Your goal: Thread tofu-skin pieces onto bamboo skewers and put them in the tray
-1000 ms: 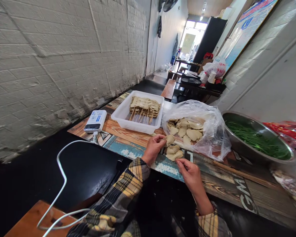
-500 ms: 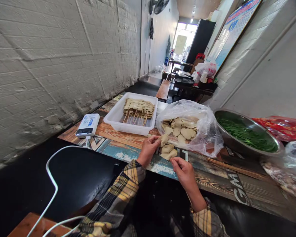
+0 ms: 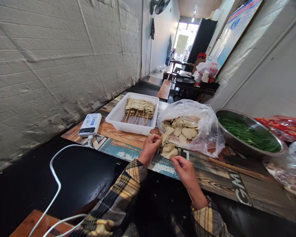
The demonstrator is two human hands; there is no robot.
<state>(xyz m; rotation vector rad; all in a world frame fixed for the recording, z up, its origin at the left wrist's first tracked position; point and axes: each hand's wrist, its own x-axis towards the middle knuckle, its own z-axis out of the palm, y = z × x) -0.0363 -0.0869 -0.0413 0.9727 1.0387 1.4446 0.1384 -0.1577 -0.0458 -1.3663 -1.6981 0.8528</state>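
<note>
My left hand (image 3: 150, 148) pinches a thin beige slice (image 3: 165, 139) between thumb and fingertips. Just below it, a few more beige slices (image 3: 169, 152) overlap in a row. My right hand (image 3: 185, 168) is closed at their near end, with thumb and forefinger on a thin skewer that is mostly hidden. Behind my hands, a clear plastic bag (image 3: 207, 133) lies with its mouth towards me and loose slices (image 3: 181, 128) inside. Left of the bag stands a white plastic tub (image 3: 113, 122) with stacked skewered slices (image 3: 140, 107), their sticks pointing towards me.
On the right are a steel bowl (image 3: 282, 150) of green chives or similar stalks (image 3: 249, 133), bare skewers (image 3: 236, 167) and a red package (image 3: 283, 126). A white device (image 3: 90, 125) with a cable (image 3: 54, 174) sits at the left of the wooden table (image 3: 123, 133).
The view has shifted slightly, so things sit a little further right in it. Both hands keep nearly the same grip and place at the slices.
</note>
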